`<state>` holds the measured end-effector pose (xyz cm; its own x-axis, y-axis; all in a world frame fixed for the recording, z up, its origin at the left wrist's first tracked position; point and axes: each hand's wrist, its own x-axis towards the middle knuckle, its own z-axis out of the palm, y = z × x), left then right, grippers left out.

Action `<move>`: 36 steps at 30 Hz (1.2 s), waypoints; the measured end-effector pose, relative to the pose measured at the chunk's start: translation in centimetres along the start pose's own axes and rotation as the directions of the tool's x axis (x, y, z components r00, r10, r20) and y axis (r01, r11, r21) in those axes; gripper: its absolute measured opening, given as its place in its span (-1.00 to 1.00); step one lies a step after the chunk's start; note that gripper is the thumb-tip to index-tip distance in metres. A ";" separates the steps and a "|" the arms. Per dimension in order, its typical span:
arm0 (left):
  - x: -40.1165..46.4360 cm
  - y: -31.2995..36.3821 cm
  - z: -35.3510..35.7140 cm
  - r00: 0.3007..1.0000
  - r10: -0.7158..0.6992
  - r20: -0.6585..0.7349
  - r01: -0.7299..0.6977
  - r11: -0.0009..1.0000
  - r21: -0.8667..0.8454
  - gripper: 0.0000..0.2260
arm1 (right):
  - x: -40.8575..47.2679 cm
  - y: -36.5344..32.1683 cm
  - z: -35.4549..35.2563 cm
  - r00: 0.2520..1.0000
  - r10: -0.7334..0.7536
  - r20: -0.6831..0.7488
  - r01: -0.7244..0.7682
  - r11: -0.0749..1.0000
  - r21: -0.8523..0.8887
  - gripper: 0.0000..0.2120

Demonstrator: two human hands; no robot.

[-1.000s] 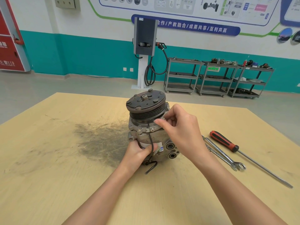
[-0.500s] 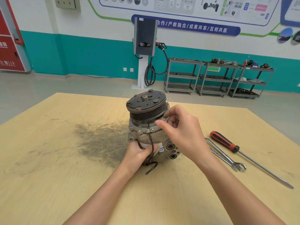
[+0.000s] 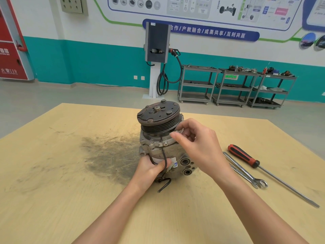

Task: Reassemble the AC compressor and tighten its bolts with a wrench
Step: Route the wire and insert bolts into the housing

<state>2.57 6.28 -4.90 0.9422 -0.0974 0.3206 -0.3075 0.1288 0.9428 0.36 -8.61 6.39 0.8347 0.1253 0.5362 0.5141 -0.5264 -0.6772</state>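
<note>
The grey AC compressor (image 3: pixel 159 136) stands upright on the wooden table (image 3: pixel 61 182), its dark ribbed pulley and clutch plate on top. My left hand (image 3: pixel 151 169) grips the lower body, thumb over the black wire that hangs down its front. My right hand (image 3: pixel 197 147) is at the housing's upper right edge just under the pulley, fingertips pinching a small bolt head (image 3: pixel 176 132). Two wrenches (image 3: pixel 246 173) lie on the table to the right of the compressor.
A long screwdriver (image 3: pixel 244 156) with a red and black handle lies beside the wrenches, shaft pointing toward the table's right front. A dark grimy patch (image 3: pixel 109 154) marks the tabletop left of the compressor. Metal shelf carts (image 3: pixel 233 85) and a charging post stand by the far wall.
My right hand's fingers have shifted slightly on the bolt at the housing's edge. The left hand and compressor stay put.
</note>
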 end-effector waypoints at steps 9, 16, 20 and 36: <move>0.0 0.0 0.0 1.000 0.003 -0.003 -0.003 1.000 0.014 -0.70 | 0.3 0.0 0.3 0.998 0.051 -0.023 -0.051 0.998 0.020 -0.81; 0.0 0.1 0.1 1.000 -0.010 0.008 0.010 1.000 0.007 -0.73 | 0.0 0.0 -0.3 0.999 -0.007 0.049 0.007 1.000 -0.008 -0.92; 0.0 0.0 0.0 1.000 -0.002 0.005 0.002 1.000 0.000 -0.65 | 0.2 0.1 -0.2 0.999 0.042 0.034 -0.044 0.998 0.043 -0.91; -0.1 0.3 0.2 1.000 -0.007 0.017 0.007 1.000 -0.022 -0.72 | 0.0 0.0 0.7 0.997 0.050 -0.057 -0.050 0.999 -0.003 -0.81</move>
<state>2.37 6.16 -4.59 0.9419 -0.1151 0.3154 -0.2974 0.1497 0.9429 0.51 -8.02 6.11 0.8466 0.0508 0.5298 0.4711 -0.5348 -0.7015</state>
